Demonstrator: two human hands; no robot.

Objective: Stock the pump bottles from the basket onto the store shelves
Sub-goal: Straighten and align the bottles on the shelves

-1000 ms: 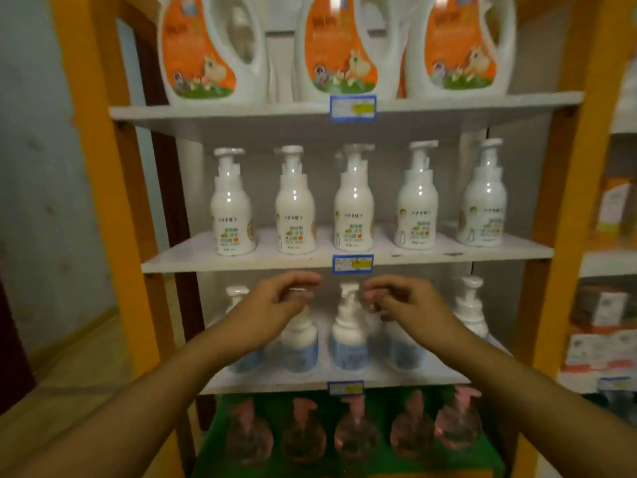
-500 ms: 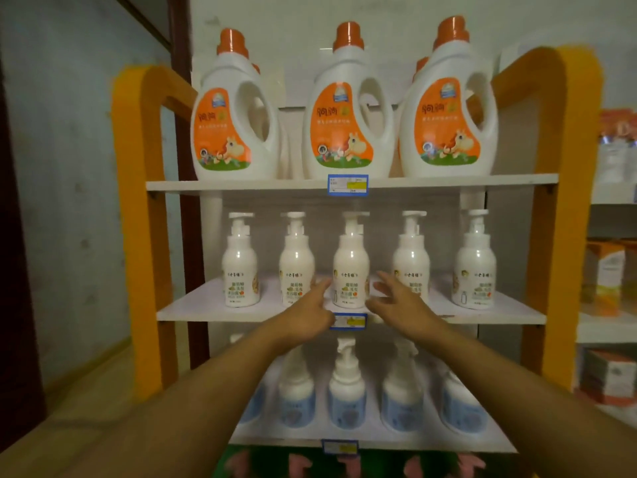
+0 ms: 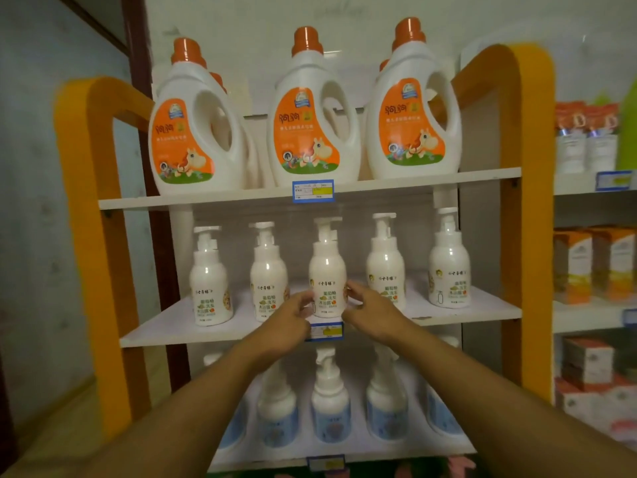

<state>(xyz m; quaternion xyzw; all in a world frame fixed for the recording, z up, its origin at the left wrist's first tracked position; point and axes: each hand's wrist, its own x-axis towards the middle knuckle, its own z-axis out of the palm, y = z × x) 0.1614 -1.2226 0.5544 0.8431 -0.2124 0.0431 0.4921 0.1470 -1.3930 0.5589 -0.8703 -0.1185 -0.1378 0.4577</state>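
Several white pump bottles with orange-green labels stand in a row on the middle shelf (image 3: pixel 482 313). My left hand (image 3: pixel 293 317) and my right hand (image 3: pixel 370 312) flank the centre bottle (image 3: pixel 327 267) of that row, fingertips pressed on its lower sides just above the price tag (image 3: pixel 325 331). The bottle stands upright on the shelf. One shelf down (image 3: pixel 396 451) is a row of white pump bottles with blue labels (image 3: pixel 329 408), partly hidden by my forearms. No basket is in view.
Three big white detergent jugs with orange caps (image 3: pixel 310 125) fill the top shelf (image 3: pixel 475 177). Orange uprights (image 3: pixel 531 201) frame the unit. Another shelf unit with boxed goods (image 3: pixel 593 263) stands to the right, and a grey wall (image 3: pixel 34 201) to the left.
My view has tilted up from the lower shelves. Both hands rose from the blue-label row to the middle shelf and closed in on the centre bottle.
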